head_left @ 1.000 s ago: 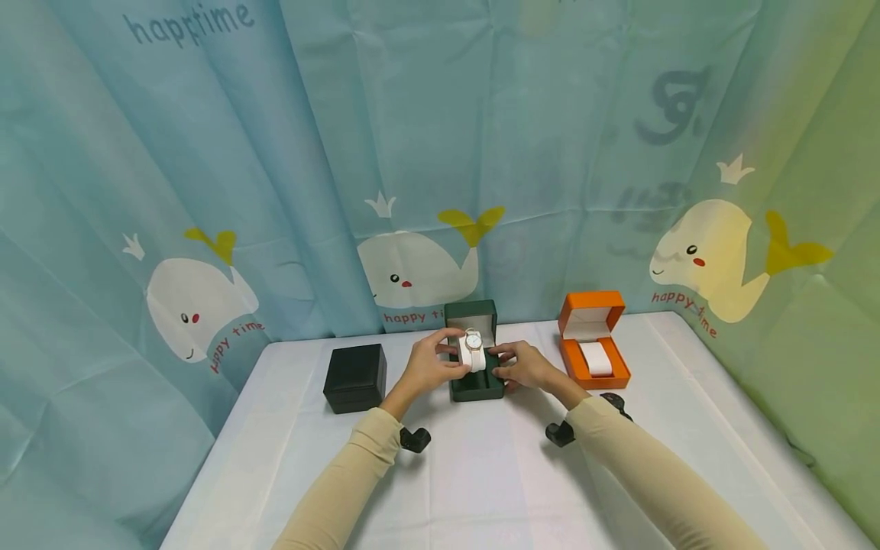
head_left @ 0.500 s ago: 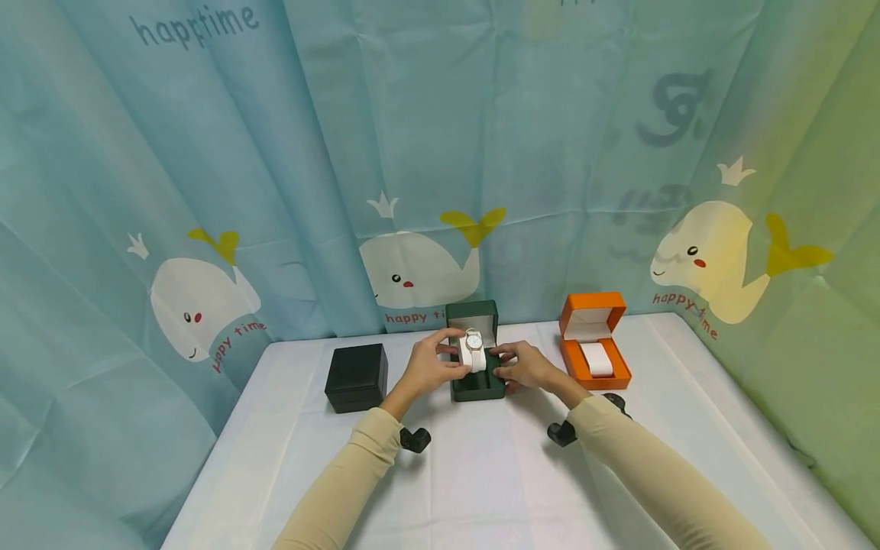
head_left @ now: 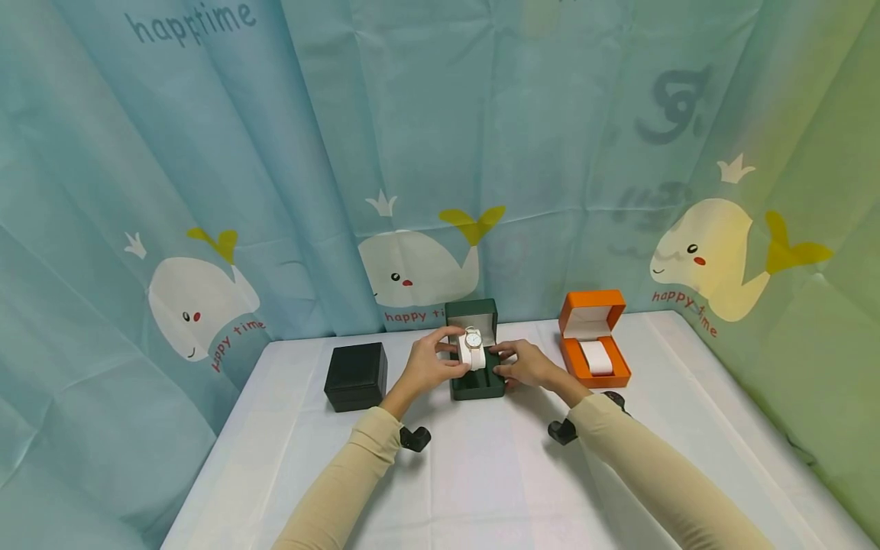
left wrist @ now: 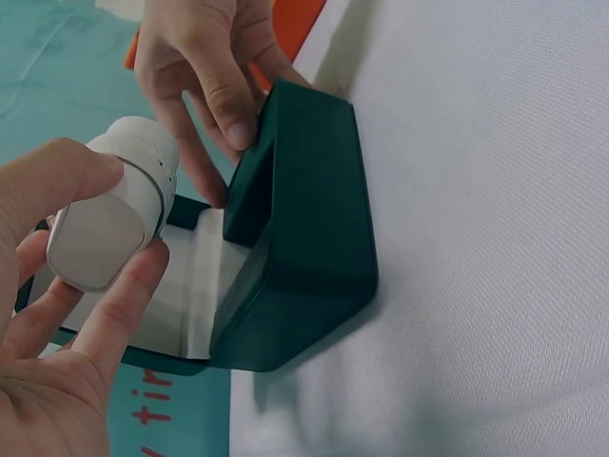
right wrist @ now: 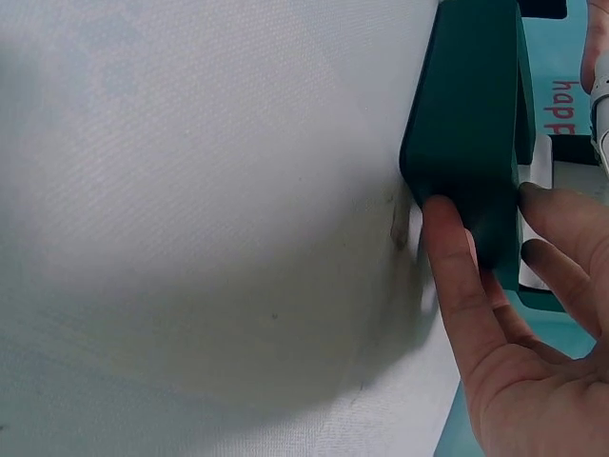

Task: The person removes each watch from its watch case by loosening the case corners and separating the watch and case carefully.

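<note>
My left hand (head_left: pixel 428 362) pinches a white watch cushion (left wrist: pixel 100 240) between thumb and fingers. Round the cushion runs a wristwatch (head_left: pixel 473 341) with a white strap and a gold-rimmed face, turned towards the head camera. Cushion and watch are held above the green watch box (head_left: pixel 477 391), whose lid stands open at the back. At the box's right wall is my right hand (head_left: pixel 525 365), gripping it: in the right wrist view the thumb lies along the outside and the fingertips (right wrist: pixel 538 252) curl over the rim. The box's inner well shows dark and partly hidden.
A closed black box (head_left: pixel 356 376) stands on the left of the white-covered table (head_left: pixel 474 489). On the right sits an open orange watch box (head_left: pixel 584 370) with a white cushion (head_left: pixel 596 358) inside. A blue curtain (head_left: pixel 550 153) with printed whales hangs right behind the table.
</note>
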The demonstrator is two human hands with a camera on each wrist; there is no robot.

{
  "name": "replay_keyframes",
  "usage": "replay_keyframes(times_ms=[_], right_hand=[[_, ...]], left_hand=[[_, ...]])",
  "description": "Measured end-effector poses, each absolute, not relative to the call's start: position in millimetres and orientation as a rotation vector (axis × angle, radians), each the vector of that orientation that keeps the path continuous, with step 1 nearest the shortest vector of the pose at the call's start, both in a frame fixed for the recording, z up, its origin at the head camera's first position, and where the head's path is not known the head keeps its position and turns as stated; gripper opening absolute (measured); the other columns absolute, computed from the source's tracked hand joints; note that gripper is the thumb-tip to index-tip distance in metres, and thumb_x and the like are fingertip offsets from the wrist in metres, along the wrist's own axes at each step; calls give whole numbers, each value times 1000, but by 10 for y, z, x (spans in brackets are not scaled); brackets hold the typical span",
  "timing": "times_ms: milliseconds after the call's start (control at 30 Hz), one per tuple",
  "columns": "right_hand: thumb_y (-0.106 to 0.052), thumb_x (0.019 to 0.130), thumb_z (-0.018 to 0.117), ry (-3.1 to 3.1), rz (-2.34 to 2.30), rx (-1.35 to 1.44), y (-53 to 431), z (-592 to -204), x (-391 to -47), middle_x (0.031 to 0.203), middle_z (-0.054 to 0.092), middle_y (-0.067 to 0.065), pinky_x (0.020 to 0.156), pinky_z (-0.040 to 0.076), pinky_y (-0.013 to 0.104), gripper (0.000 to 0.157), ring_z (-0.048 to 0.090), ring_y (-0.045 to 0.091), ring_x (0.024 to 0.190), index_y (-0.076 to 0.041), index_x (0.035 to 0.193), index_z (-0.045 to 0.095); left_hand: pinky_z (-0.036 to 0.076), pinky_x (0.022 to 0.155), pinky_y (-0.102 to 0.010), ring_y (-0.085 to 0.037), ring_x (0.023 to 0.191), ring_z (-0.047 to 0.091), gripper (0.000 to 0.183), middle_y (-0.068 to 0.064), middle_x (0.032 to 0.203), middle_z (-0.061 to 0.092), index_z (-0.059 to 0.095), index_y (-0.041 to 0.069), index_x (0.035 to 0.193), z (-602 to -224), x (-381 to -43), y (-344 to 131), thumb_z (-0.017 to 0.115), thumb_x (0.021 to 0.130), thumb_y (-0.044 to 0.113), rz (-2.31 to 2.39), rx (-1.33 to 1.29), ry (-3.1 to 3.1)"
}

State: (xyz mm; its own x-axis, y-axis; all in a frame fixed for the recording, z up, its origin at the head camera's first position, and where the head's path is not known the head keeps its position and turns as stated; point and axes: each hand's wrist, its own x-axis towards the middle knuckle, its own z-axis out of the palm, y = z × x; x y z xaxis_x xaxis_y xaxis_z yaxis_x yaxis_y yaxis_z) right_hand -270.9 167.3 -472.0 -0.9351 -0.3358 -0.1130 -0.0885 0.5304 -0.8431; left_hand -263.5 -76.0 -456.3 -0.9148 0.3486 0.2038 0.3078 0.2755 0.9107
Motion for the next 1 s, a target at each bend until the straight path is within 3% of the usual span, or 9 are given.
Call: replay_keyframes(times_ms=[667,1000], right_hand=[[-2,93,73,2503,-1337,-381,1692,-4677,-2692,127,59,29,68,62,40,47,73,29,71,-1,139,61],[-8,94,74,2557,-1221,-544,1785,-4537,-2688,130,59,30,67,60,35,51,71,25,76,-4,142,58]], left_hand=[[62,77,-34,-42,110,67,58,-16,139,56,65,13,132,-4572,-2615,-787,85,79,-2,1788,645,2463],[61,78,-33,-39,111,67,59,-13,140,56,65,13,132,-4575,-2607,-800,85,79,-3,1796,661,2442]])
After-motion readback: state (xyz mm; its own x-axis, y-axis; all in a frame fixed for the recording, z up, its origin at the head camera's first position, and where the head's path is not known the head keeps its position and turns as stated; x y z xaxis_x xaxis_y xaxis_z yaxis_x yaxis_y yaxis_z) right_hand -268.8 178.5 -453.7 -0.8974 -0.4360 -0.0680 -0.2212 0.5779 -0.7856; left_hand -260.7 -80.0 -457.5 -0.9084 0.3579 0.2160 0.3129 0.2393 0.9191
